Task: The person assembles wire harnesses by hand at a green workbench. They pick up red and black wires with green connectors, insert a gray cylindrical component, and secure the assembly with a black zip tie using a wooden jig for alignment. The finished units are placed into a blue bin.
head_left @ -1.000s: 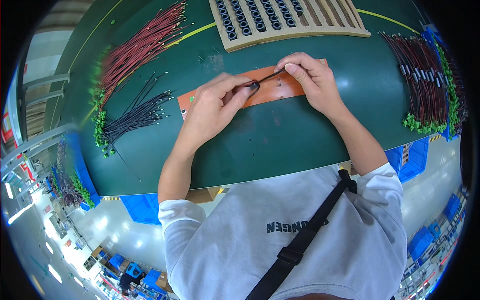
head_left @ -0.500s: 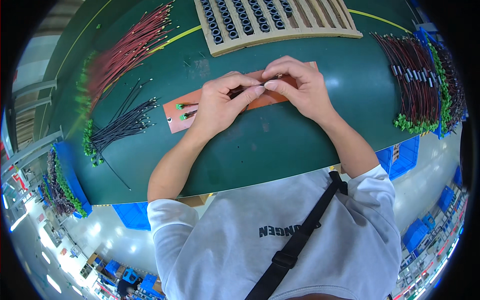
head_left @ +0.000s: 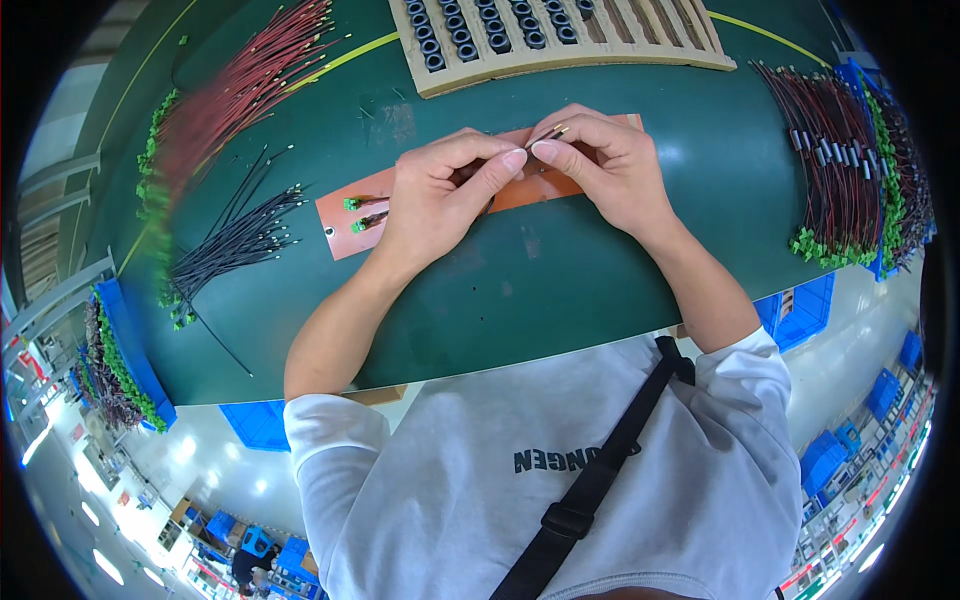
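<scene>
My left hand [head_left: 447,195] and my right hand [head_left: 612,172] meet over an orange-brown board [head_left: 520,192]. Both are closed, thumbs against fingers, on thin dark wires [head_left: 548,135] whose bare, metallic tips stick out above my right thumb. How the wires run inside my palms is hidden. At the board's left end lie two green connectors [head_left: 358,225], with dark leads passing beneath my left hand.
Black wires with green connectors [head_left: 240,245] and red wires [head_left: 255,80] lie to the left. A cardboard tray [head_left: 560,62] with black rings [head_left: 465,51] stands at the back. Wires with grey cylinders [head_left: 830,152] lie at right, beside a blue bin [head_left: 800,312] below the table edge.
The metallic wire tips now stand out more clearly above my right thumb. My hands have shifted only slightly, still pinched together over the board.
</scene>
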Motion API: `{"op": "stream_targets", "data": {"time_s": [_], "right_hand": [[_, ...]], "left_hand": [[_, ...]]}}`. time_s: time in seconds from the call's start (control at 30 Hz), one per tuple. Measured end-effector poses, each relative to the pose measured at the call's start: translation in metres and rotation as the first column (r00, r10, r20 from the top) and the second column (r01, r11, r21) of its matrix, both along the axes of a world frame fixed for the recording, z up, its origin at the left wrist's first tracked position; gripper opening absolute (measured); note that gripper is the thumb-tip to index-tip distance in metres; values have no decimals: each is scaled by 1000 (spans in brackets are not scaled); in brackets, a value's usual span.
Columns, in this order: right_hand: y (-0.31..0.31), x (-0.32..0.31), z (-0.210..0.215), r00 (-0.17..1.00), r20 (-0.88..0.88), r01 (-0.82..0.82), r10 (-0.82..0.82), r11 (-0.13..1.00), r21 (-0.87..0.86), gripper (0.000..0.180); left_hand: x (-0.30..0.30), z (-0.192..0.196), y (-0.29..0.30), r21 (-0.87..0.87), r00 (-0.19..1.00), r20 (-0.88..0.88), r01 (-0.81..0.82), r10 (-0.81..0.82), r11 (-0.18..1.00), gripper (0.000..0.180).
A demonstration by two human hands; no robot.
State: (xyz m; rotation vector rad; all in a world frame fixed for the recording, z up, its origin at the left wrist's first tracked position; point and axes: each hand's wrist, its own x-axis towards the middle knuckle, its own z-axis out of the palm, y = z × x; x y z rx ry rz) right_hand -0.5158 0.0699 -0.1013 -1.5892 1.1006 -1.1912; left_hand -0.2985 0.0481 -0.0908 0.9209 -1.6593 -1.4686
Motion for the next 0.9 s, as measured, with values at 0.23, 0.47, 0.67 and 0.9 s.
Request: {"op": "stream_targets", "data": {"time_s": [0.23,0.47,0.67,0.9], "right_hand": [[-2,-2,-1,999,-30,-14,13,1000,-15,12],[4,6,10,993,-90,73,-77,996,-42,14],[7,-1,8,933,-301,120,-198,958,-261,17],[9,-3,6,929,-321,116,-184,969,-219,24]], "left_hand": [[-1,1,1,-43,998,64,-2,5,999,13],[-3,1,-5,75,997,1,-80,81,994,19],[28,9,-3,-353,971,-43,-235,235,906,13],[45,16,29,-718,919,301,42,255,695,20]]}}
